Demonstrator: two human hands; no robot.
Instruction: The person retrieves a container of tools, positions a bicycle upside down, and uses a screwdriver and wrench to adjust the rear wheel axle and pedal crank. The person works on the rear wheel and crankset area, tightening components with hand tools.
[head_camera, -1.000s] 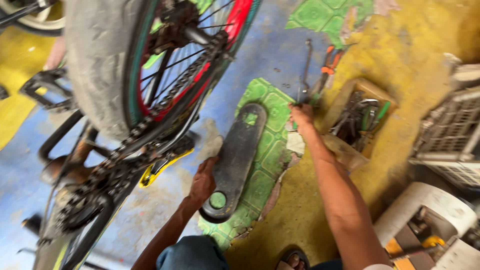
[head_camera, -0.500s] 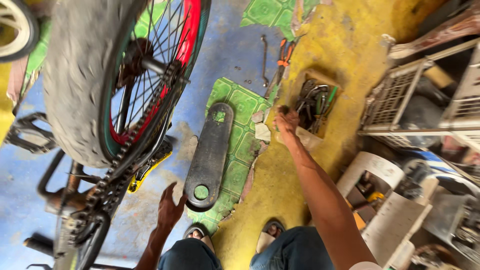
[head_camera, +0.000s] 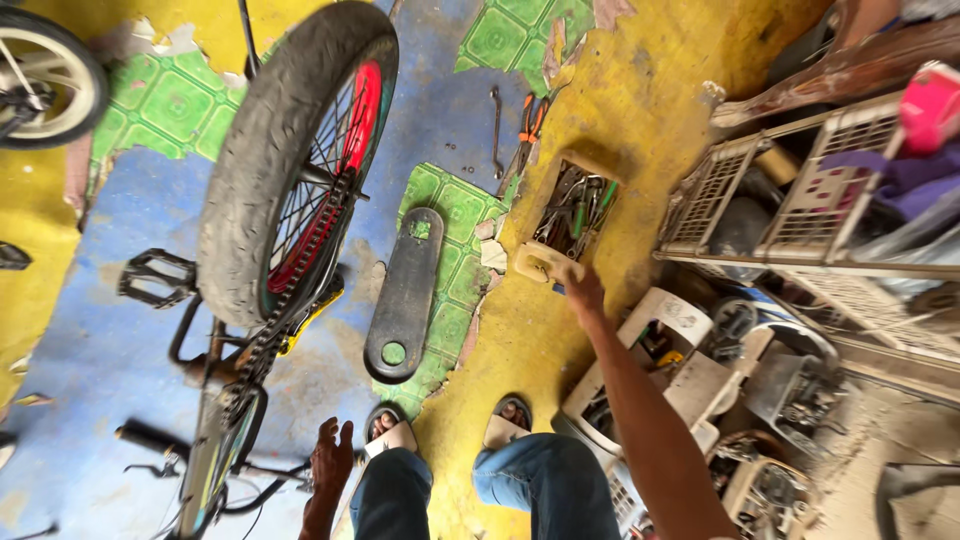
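Observation:
My right hand (head_camera: 584, 291) reaches forward and grips a small cream plastic piece (head_camera: 540, 262) just in front of an open box of tools (head_camera: 575, 205) on the yellow floor. My left hand (head_camera: 330, 458) hangs by my left knee with fingers spread and nothing in it, close to the frame of an upside-down bicycle. The bicycle's fat black tyre with red rim (head_camera: 290, 160), its chain (head_camera: 262, 340) and a black pedal (head_camera: 155, 276) fill the left. A long black chain guard (head_camera: 405, 295) lies flat between the bicycle and the tool box.
A wrench (head_camera: 497, 115) and orange-handled pliers (head_camera: 531, 118) lie beyond the tool box. Plastic crates (head_camera: 800, 190) and piled parts crowd the right side. Another wheel (head_camera: 45, 75) shows at the top left. My sandalled feet (head_camera: 505, 420) stand at the bottom.
The view has risen and pulled back. My right hand left the tool box side and now holds the cream piece. My left hand has come off the chain guard and dropped toward my knee.

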